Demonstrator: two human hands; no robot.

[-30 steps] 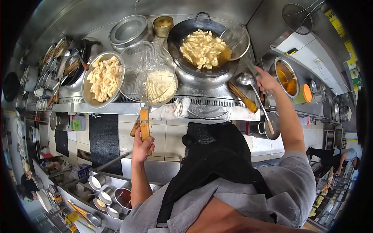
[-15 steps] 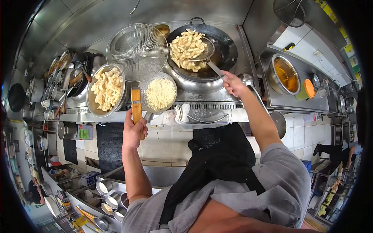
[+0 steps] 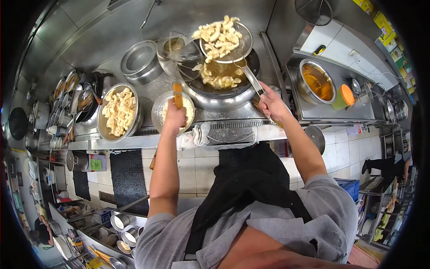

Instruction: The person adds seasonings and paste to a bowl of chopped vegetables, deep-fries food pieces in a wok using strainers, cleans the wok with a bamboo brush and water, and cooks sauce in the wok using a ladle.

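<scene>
My right hand (image 3: 272, 104) is closed on the metal handle of a strainer (image 3: 239, 53), raised above the wok (image 3: 253, 67) and heaped with pale fried pieces (image 3: 219, 38). More pieces lie in oil in the wok below. My left hand (image 3: 174, 117) grips the wooden handle (image 3: 178, 95) of a large wire skimmer (image 3: 181, 56), whose blurred mesh reaches over the wok's left side. Under my left hand sits a perforated ladle (image 3: 157, 112) with pale crumbs. To the left, a steel bowl (image 3: 138, 120) holds more battered pieces (image 3: 119, 112).
A lidded steel pot (image 3: 139, 60) stands behind. At the right are a bowl of oil (image 3: 317, 84) and a container with an orange lid (image 3: 347, 95). White cloths (image 3: 197, 136) lie along the stove's front edge. A person (image 3: 389, 167) is at the far right.
The strainer has risen out of the wok with a load of pieces. My left hand has moved forward and right, bringing the wire skimmer from over the pot to the wok's left side.
</scene>
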